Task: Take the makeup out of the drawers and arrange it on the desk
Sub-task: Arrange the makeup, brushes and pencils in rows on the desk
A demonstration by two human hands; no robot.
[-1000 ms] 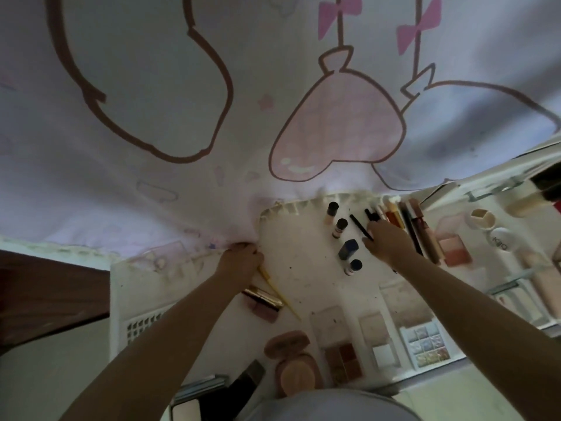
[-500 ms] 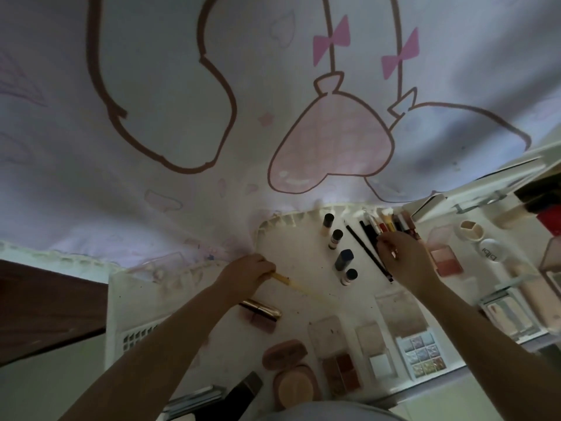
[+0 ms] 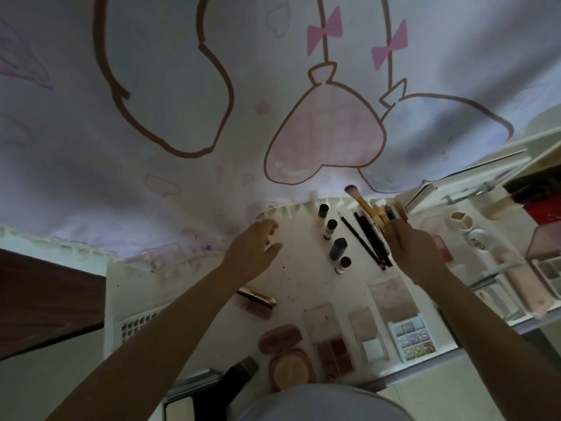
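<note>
My right hand [image 3: 408, 253] grips a makeup brush [image 3: 362, 203] with a yellow handle, its bristles pointing up and away over the row of pencils and sticks [image 3: 368, 235] on the white desk [image 3: 297, 281]. My left hand [image 3: 253, 247] hovers above the desk at the left, fingers relaxed and holding nothing. Small bottles [image 3: 329, 229] and a dark blue bottle [image 3: 338, 248] stand between the hands. Palettes [image 3: 335, 354], an eyeshadow palette [image 3: 413, 338] and round compacts [image 3: 290, 367] lie along the near edge. A gold tube [image 3: 258, 296] lies below my left hand.
A printed curtain [image 3: 212, 117] hangs over the far side of the desk. At the right stand clear drawer units [image 3: 501, 293], a white jar [image 3: 461, 220] and a white lid [image 3: 479, 240]. A dark wooden surface [image 3: 45, 299] sits at the left.
The yellow brush went from my left hand to my right hand, which now holds it above the pencil row. My left hand has opened and lifted slightly.
</note>
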